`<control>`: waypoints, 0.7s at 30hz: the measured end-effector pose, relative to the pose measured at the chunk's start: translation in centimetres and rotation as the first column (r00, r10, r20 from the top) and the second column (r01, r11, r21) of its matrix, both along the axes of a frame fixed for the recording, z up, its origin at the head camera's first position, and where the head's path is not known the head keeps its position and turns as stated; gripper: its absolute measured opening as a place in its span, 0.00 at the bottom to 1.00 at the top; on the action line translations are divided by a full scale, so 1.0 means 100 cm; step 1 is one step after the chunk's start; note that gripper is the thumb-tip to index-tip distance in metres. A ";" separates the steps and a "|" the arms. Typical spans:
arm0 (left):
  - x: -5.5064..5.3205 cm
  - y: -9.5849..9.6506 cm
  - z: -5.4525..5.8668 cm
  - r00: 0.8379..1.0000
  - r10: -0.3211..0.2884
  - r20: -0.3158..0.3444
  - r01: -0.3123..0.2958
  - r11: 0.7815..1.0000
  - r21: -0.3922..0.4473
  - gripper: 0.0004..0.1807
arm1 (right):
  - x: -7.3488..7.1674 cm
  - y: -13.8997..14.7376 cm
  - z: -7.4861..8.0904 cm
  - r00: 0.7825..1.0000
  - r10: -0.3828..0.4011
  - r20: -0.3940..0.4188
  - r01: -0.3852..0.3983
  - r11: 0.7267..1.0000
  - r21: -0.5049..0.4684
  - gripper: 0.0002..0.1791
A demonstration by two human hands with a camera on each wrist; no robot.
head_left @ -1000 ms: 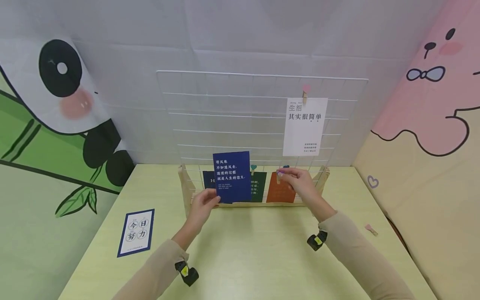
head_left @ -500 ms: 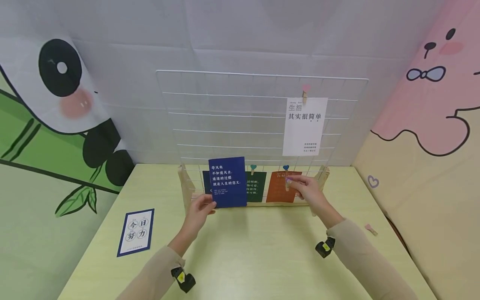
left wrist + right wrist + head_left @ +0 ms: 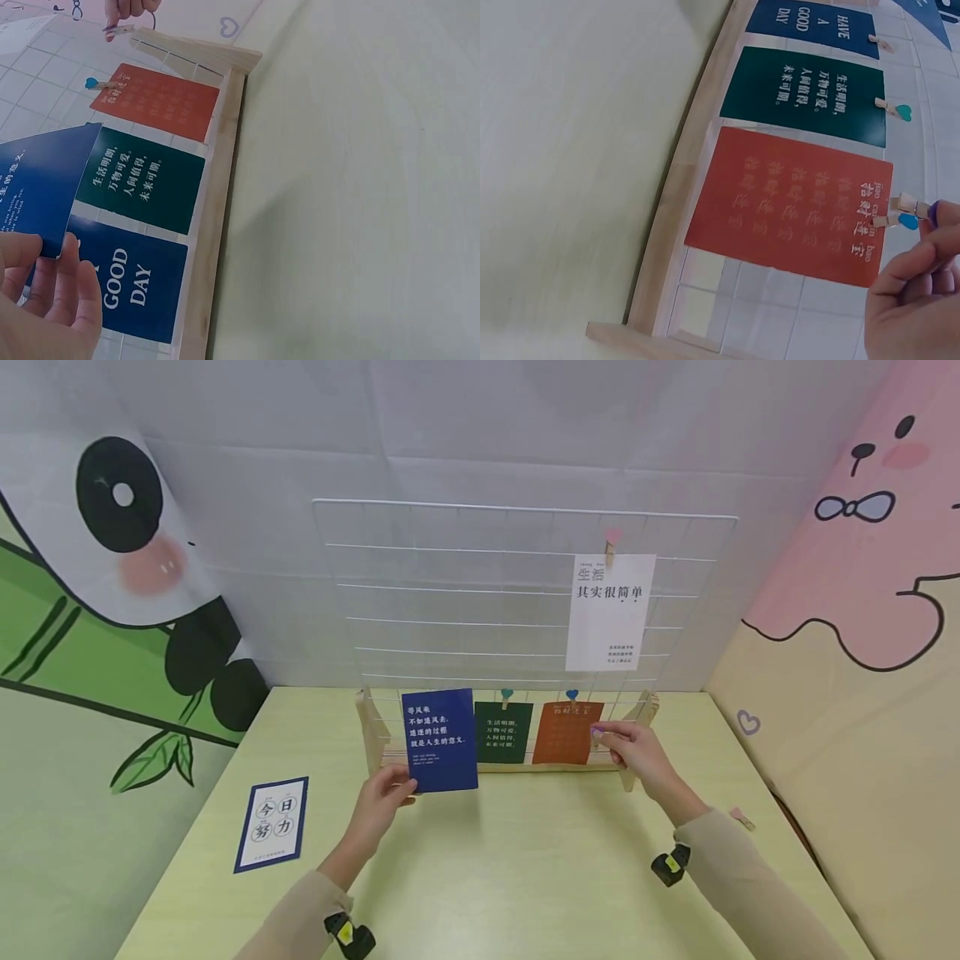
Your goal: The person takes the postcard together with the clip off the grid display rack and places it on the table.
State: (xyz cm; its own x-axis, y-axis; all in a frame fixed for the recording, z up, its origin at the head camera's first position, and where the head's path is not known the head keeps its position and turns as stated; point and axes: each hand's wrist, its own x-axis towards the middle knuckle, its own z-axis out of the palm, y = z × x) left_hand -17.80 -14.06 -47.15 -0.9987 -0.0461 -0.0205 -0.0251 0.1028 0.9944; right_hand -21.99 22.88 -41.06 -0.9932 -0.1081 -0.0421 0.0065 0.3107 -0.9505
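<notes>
In the head view my left hand (image 3: 378,800) pinches a blue card (image 3: 441,742) with white writing by its lower left corner, in front of a white wire grid rack (image 3: 525,509). My right hand (image 3: 637,758) pinches a small wooden clothespin (image 3: 907,204) with a purple top near the rack's right end. Clipped low on the grid are a green card (image 3: 504,732), an orange card (image 3: 567,735) and a dark blue "GOOD DAY" card (image 3: 135,281), which the held card hides in the head view. A white card (image 3: 611,622) hangs higher from a pink clothespin (image 3: 611,545).
A blue-bordered white card (image 3: 272,852) lies on the table at left. Another pink clothespin (image 3: 742,819) lies at right, beside my right sleeve. The rack stands on a wooden base (image 3: 371,727) against a pale back wall.
My left hand has lowered the blue card and drawn it left, uncovering the green card. My right hand has moved right and slightly down with the clothespin, uncovering the orange card.
</notes>
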 end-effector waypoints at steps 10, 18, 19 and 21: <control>0.010 -0.016 -0.011 0.999 0.027 0.036 -0.027 1.000 -0.016 0.09 | 0.005 0.020 -0.014 0.995 0.036 -0.088 -0.037 0.999 -0.009 0.19; 0.019 -0.030 -0.022 0.997 0.050 0.059 -0.049 0.999 -0.017 0.10 | 0.008 0.034 -0.022 1.000 0.003 0.002 -0.003 0.998 0.059 0.18; 0.021 -0.032 -0.023 0.997 0.051 0.063 -0.050 0.999 -0.018 0.10 | 0.009 0.035 -0.023 1.000 0.002 0.003 -0.002 0.998 0.060 0.18; 0.022 -0.034 -0.025 0.996 0.056 0.069 -0.055 0.998 -0.021 0.10 | 0.010 0.038 -0.024 1.000 -0.007 0.013 0.006 0.998 0.058 0.19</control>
State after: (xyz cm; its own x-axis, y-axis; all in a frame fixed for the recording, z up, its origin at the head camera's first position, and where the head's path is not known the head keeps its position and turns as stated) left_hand -15.56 -17.49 -49.66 -0.9908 -0.1023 -0.0881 -0.1000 0.1181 0.9879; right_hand -20.97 26.72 -43.46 -0.9933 -0.0986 -0.0607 0.0206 0.3651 -0.9307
